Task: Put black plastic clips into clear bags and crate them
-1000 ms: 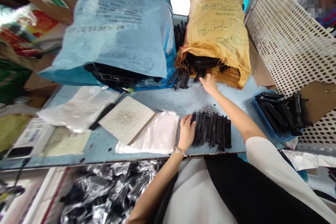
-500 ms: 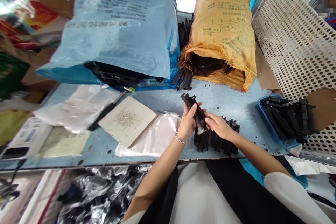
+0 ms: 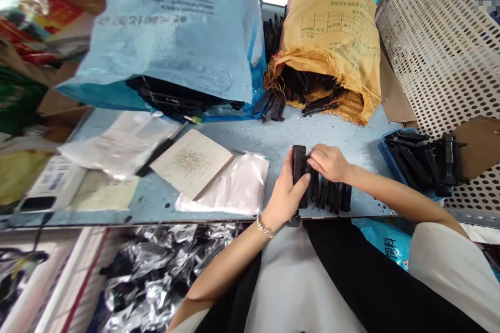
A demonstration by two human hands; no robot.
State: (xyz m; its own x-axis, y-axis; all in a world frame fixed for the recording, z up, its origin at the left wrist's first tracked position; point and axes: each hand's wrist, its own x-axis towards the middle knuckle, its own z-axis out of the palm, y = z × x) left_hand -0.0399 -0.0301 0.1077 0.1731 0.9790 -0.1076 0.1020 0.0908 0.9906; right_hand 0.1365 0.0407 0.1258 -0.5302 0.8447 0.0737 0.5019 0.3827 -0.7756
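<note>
A row of long black plastic parts (image 3: pixel 332 193) lies side by side at the near edge of the blue table (image 3: pixel 250 140). My left hand (image 3: pixel 284 196) is wrapped round one more black plastic part (image 3: pixel 299 170) and sets it against the left end of that row. My right hand (image 3: pixel 328 162) rests with curled fingers on top of the row, fingertips touching the same part. A yellow sack (image 3: pixel 332 36) at the back lies on its side with more black parts spilling from its mouth.
A blue sack (image 3: pixel 175 36) with black pieces lies at the back left. A blue tray (image 3: pixel 385 153) of black parts sits at right, before a white perforated basket (image 3: pixel 437 57). Plastic bags (image 3: pixel 234 187), a cardboard square (image 3: pixel 191 162) and papers lie at left. Crumpled foil (image 3: pixel 156 276) is below the table.
A second ago my right hand reached to the yellow sack. Then both hands held a black part above the table. Now that part is down at the left end of the row.
</note>
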